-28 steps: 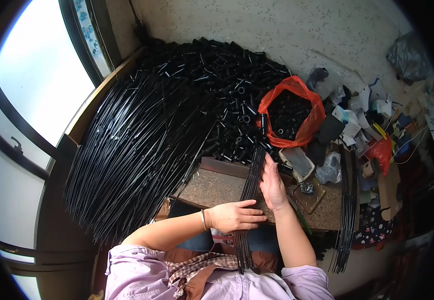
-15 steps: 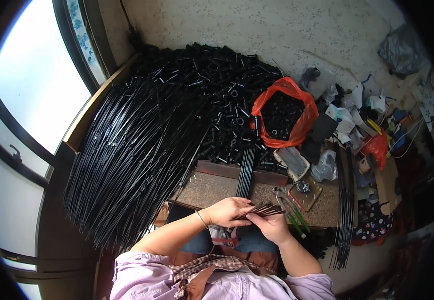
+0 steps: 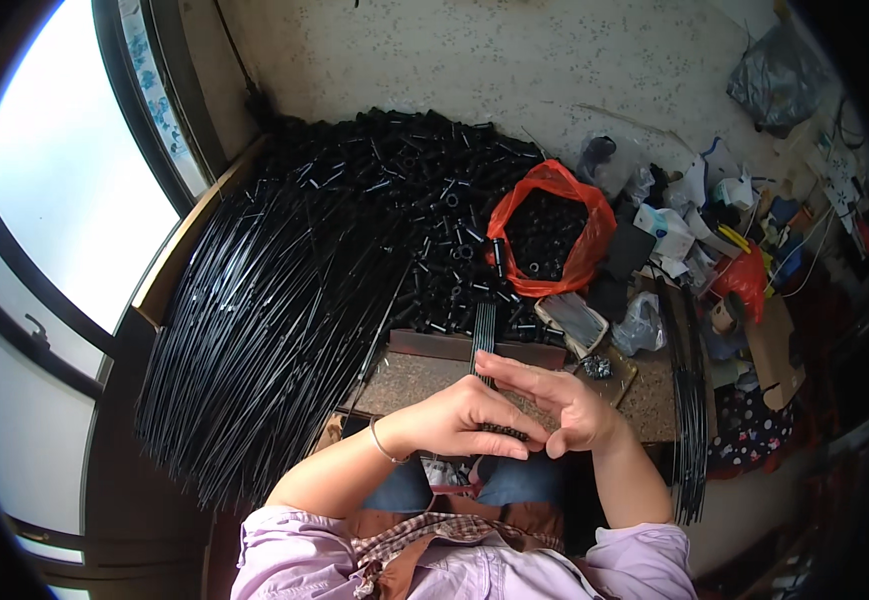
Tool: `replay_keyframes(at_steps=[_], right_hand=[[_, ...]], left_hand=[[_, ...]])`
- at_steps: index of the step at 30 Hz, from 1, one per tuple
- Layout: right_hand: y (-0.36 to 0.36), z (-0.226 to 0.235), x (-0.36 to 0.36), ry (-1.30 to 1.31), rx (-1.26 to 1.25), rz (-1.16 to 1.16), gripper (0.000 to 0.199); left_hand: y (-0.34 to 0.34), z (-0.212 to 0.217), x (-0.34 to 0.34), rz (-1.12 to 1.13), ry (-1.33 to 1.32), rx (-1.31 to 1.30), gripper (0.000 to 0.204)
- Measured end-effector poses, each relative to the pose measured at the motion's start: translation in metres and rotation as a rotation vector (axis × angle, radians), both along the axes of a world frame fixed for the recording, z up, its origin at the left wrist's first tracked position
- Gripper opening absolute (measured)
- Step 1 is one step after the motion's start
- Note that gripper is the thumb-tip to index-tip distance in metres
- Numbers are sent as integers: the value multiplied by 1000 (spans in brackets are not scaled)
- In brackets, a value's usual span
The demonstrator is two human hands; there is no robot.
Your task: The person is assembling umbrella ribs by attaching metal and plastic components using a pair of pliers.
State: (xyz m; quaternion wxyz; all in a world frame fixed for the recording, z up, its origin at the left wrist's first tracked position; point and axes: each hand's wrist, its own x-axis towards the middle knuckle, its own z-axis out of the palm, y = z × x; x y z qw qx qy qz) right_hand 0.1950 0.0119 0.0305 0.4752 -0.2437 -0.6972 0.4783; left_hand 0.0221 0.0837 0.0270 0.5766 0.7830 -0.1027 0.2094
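Note:
My left hand is closed round a small bundle of thin dark rods, whose ends show between thumb and fingers. Palm turned toward those ends, my right hand is open with its fingers stretched out; its fingers reach over the left hand. Just beyond the hands, a row of thin black rods lies across a reddish-brown bar on the speckled tabletop. Whether these rods join the ones in my left hand is hidden by the fingers.
A large sheaf of long black rods spreads at the left. Behind lies a heap of black tubular parts, beside a red plastic bag of small black pieces. More black rods hang over the table's right edge, near mixed clutter.
My right hand has let go of the rods and opened, rising beside the left. The rods, fanned out toward the right before, are now mostly covered by my left hand. The view has shifted slightly.

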Motion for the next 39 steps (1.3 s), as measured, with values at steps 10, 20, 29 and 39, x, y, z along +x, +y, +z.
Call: replay_keyframes(at_steps=[10,20,29,39], right_hand=[[72,-110,129,-1184,196,-1064,8],[53,-73,101,-874,445,-1092,5],[-54,12,-17,-739,632,-984,34],[-70,18,-26,-752,628,-1042,30]], left_hand=[[19,-4,9,112,-97,-40,24],[16,-3,7,187,-95,-17,20],[3,0,3,319,-47,70,16],[-8,-1,5,338,-61,117,20]])
